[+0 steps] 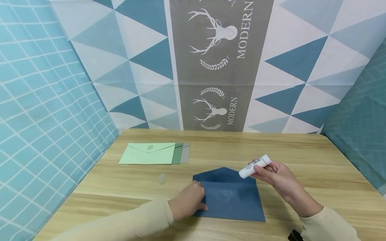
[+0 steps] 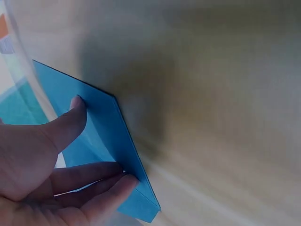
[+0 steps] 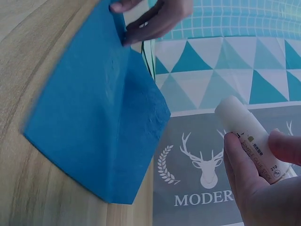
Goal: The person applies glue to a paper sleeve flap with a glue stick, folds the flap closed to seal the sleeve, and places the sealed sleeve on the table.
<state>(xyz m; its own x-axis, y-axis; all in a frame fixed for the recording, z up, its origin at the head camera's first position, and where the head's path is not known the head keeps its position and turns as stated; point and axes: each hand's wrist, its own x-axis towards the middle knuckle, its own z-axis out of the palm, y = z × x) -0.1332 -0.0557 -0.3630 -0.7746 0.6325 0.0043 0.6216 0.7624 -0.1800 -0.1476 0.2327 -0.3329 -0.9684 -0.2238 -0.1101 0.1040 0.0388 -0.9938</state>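
Observation:
A dark blue envelope (image 1: 232, 204) lies on the table with its pointed flap (image 1: 223, 174) folded out towards the far side. My left hand (image 1: 188, 199) rests on its left end. In the left wrist view, the thumb (image 2: 75, 115) and the fingers (image 2: 110, 195) of that hand press on the paper, set apart from each other. Over the envelope's right far corner, my right hand (image 1: 278, 177) holds a white glue stick (image 1: 254, 166) between thumb and fingers. Printed lettering shows on the glue stick (image 3: 251, 141) in the right wrist view, and its white end points towards the envelope.
A small translucent round piece (image 1: 162, 179) lies on the wooden table (image 1: 316, 160), left of the envelope. Farther back are overlapping envelopes: light green (image 1: 150, 155), darker green (image 1: 177, 155) and grey (image 1: 185, 155). Patterned cloth (image 1: 150, 50) hangs behind the table.

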